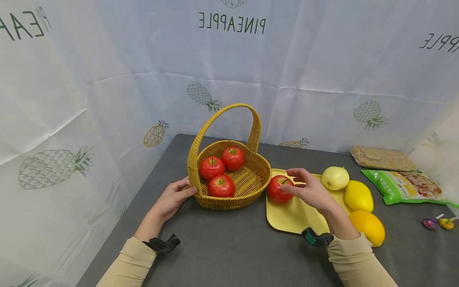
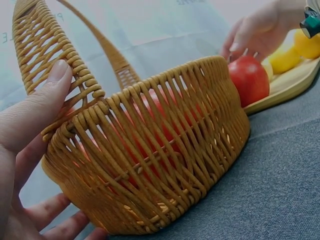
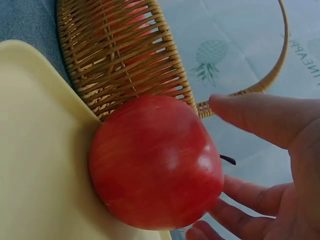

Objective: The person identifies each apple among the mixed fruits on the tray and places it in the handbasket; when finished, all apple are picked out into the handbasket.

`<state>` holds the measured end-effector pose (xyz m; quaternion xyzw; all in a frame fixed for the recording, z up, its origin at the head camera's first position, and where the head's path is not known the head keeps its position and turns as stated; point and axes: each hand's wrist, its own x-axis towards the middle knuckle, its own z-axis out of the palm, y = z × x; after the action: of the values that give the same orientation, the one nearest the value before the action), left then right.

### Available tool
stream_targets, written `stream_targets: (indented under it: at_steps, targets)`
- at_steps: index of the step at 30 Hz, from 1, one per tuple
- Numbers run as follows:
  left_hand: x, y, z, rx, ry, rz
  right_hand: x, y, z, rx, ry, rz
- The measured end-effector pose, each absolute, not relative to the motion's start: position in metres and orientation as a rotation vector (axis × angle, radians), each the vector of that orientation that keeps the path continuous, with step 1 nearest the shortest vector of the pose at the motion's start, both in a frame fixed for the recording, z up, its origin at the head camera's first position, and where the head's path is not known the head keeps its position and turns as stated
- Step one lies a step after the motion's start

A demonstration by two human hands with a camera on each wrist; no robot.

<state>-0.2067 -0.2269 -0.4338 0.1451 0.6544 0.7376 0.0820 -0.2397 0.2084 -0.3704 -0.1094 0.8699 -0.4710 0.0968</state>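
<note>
A wicker basket [image 1: 229, 201] with a tall arched handle stands mid-table, with three red apples [image 1: 221, 186] inside. My left hand [image 1: 174, 198] holds the basket's left side, its thumb against the foot of the handle and other fingers at the outer wall [image 2: 145, 165]. To the right, another red apple [image 1: 279, 189] sits on the left end of a yellow tray [image 1: 287, 223], close beside the basket. Around this apple [image 3: 157, 162] my right hand [image 1: 310, 191] is spread. Its thumb is apart from the apple; some fingertips are hidden behind it.
On the tray's right side are a pale green round fruit [image 1: 335, 178], a yellow fruit [image 1: 358, 195] and an orange-yellow fruit [image 1: 368, 228]. Farther right lie a green-edged bag [image 1: 408, 186], a packet of tan grains [image 1: 383, 158] and two lollipops [image 1: 429, 223]. Printed curtains hang behind.
</note>
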Motion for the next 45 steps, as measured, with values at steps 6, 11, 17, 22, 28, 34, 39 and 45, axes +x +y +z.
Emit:
stream_targets:
  at_steps: [6, 11, 17, 22, 28, 34, 39, 45]
  targets:
    - [-0.207, -0.226, -0.433, 0.418, 1.977, 2.197, -0.245, 0.21, -0.38, -0.318, 2.504, -1.376]
    - [-0.207, -0.226, -0.433, 0.416, 1.985, 2.188, -0.247, 0.207, -0.387, -0.306, 2.504, -1.346]
    - [-0.207, -0.227, -0.434, 0.402, 1.984, 2.18, -0.249, 0.207, -0.392, -0.252, 2.529, -1.295]
    - [-0.207, -0.228, -0.435, 0.408, 1.981, 2.182, -0.249, 0.206, -0.394, -0.232, 2.55, -1.251]
    - [-0.209, -0.228, -0.436, 0.428, 1.972, 2.184, -0.249, 0.207, -0.395, -0.221, 2.543, -1.244]
    - [-0.21, -0.228, -0.437, 0.445, 1.967, 2.187, -0.25, 0.209, -0.395, -0.218, 2.515, -1.269]
    - [-0.21, -0.228, -0.437, 0.456, 1.969, 2.188, -0.251, 0.211, -0.396, -0.215, 2.474, -1.311]
    - [-0.21, -0.228, -0.437, 0.453, 1.951, 2.196, -0.252, 0.215, -0.396, -0.19, 2.477, -1.303]
